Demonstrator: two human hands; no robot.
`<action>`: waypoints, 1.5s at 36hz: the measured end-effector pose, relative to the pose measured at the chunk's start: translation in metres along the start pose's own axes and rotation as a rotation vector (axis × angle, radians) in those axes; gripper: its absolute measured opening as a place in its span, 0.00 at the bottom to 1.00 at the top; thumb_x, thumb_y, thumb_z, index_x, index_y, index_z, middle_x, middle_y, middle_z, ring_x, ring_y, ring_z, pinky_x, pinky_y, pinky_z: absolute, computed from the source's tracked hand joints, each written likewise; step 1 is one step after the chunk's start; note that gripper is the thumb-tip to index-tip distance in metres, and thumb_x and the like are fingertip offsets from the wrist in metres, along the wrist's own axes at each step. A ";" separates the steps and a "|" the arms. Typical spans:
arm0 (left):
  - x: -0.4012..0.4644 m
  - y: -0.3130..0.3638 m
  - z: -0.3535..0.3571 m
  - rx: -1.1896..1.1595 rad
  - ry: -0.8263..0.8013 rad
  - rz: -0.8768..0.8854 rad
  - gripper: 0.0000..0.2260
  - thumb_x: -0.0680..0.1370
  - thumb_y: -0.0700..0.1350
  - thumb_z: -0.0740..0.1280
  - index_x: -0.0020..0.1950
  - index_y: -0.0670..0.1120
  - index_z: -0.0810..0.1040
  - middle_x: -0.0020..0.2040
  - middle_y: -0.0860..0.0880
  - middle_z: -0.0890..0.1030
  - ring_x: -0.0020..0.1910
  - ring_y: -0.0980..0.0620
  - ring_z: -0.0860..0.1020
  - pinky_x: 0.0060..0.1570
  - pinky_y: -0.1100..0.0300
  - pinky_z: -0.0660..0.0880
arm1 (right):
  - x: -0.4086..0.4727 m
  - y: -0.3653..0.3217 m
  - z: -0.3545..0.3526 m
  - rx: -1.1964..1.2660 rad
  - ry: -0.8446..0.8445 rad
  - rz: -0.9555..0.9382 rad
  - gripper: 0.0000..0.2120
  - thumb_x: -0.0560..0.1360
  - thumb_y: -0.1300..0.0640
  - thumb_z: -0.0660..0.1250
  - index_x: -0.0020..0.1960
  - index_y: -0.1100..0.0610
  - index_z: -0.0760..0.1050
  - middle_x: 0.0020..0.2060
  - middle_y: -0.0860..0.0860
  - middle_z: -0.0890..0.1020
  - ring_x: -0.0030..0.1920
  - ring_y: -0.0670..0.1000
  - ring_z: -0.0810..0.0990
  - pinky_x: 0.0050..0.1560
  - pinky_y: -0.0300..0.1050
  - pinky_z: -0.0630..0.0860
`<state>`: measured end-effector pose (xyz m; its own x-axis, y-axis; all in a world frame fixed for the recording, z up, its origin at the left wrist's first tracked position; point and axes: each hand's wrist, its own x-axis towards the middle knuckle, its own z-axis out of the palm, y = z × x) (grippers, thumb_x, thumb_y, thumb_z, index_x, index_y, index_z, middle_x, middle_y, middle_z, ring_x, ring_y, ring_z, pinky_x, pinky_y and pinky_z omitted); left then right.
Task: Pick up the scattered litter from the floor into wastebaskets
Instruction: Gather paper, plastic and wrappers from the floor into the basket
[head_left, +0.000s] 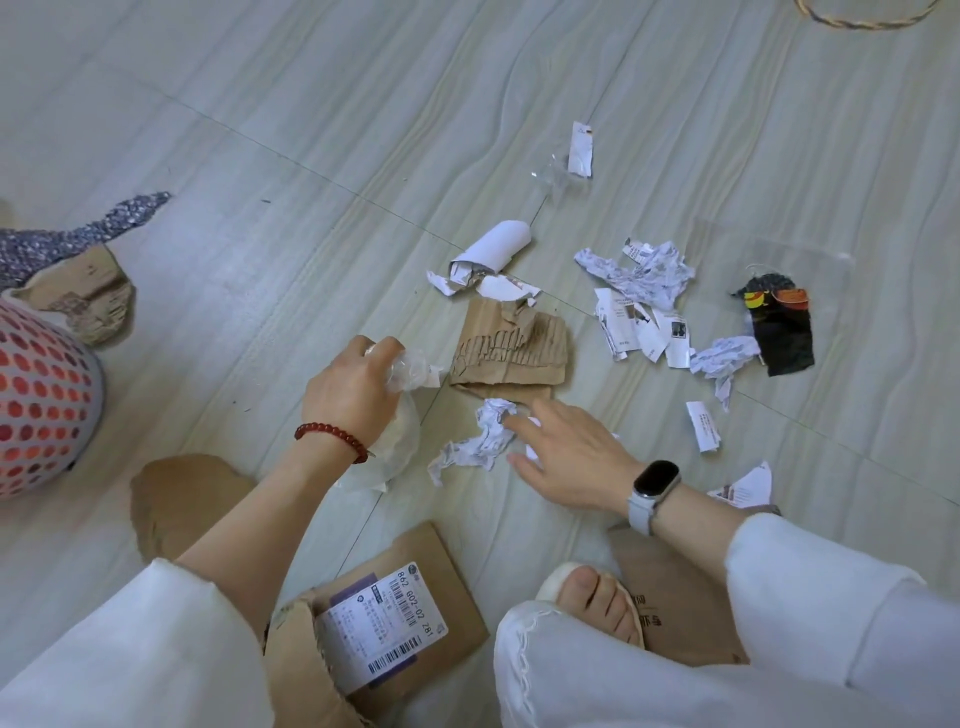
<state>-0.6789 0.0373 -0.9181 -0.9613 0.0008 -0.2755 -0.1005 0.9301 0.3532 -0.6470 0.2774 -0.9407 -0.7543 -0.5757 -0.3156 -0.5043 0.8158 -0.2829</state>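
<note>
My left hand (349, 389) grips a wad of clear plastic wrap (410, 370) that hangs down under the wrist. My right hand (566, 451) is spread flat over the floor, fingers straight, its fingertips touching a crumpled printed paper (480, 436). Just beyond lies a torn piece of corrugated cardboard (511, 348) with a rolled white paper (493, 249) behind it. Crumpled and torn paper scraps (644, 291) and a black wrapper (782, 325) are scattered to the right. A small white slip (702, 426) lies near my right wrist.
A perforated red and white wastebasket (41, 405) stands at the left edge. Cardboard pieces lie near my knees, one with a shipping label (382, 629). My foot in a slipper (602, 603) rests on another cardboard sheet. A woven rim (872, 18) shows at top right.
</note>
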 end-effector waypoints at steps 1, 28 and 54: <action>0.000 0.000 0.000 -0.001 0.001 -0.001 0.12 0.75 0.37 0.60 0.57 0.45 0.74 0.52 0.43 0.75 0.38 0.43 0.74 0.34 0.57 0.65 | 0.002 -0.002 0.004 -0.025 -0.005 -0.005 0.24 0.71 0.42 0.54 0.58 0.55 0.75 0.41 0.55 0.77 0.40 0.56 0.78 0.37 0.45 0.74; 0.085 0.055 -0.008 0.142 0.306 0.073 0.22 0.67 0.31 0.60 0.57 0.47 0.78 0.66 0.40 0.70 0.55 0.33 0.70 0.44 0.45 0.66 | 0.040 0.126 -0.064 -0.007 0.250 0.618 0.34 0.70 0.67 0.60 0.73 0.46 0.59 0.73 0.53 0.57 0.69 0.59 0.59 0.60 0.54 0.67; 0.153 0.102 0.045 0.317 -0.151 0.038 0.29 0.66 0.63 0.68 0.64 0.58 0.64 0.65 0.48 0.64 0.63 0.41 0.61 0.54 0.44 0.65 | 0.067 0.144 0.008 -0.148 0.601 0.475 0.09 0.72 0.54 0.57 0.44 0.58 0.72 0.36 0.55 0.76 0.38 0.56 0.73 0.34 0.47 0.74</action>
<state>-0.8248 0.1485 -0.9650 -0.9118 0.0696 -0.4048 0.0417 0.9961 0.0773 -0.7666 0.3559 -1.0099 -0.9805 -0.0689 0.1840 -0.0890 0.9907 -0.1034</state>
